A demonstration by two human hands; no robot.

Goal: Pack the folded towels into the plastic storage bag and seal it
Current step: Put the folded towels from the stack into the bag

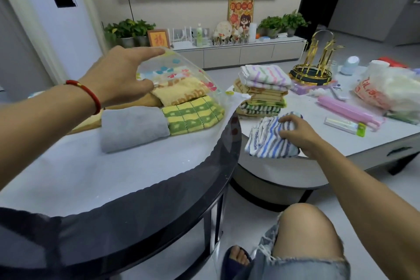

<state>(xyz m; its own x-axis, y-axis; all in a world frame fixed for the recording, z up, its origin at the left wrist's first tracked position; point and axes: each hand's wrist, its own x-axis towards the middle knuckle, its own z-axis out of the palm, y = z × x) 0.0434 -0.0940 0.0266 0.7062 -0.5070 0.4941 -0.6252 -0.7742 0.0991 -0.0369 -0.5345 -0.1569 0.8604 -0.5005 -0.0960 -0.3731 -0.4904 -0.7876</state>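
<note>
Towels lay inside the bag [181, 70] on the round worktop [127, 166], its mouth facing the person and the grey towel [134, 129] half out. Left hand [120, 77] held the bag's upper flap up, thumb and forefinger pinching its edge. Right hand [297, 134] gripped a blue-striped towel [266, 141] at the lower worktop's [341, 125] near edge, beside the stack [263, 91]. Bare surface lay between bag and person.

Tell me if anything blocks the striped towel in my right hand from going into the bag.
Nothing visible does. The left hand lifts the bag mouth open, and the gap from the blue striped towel is clear.
</note>
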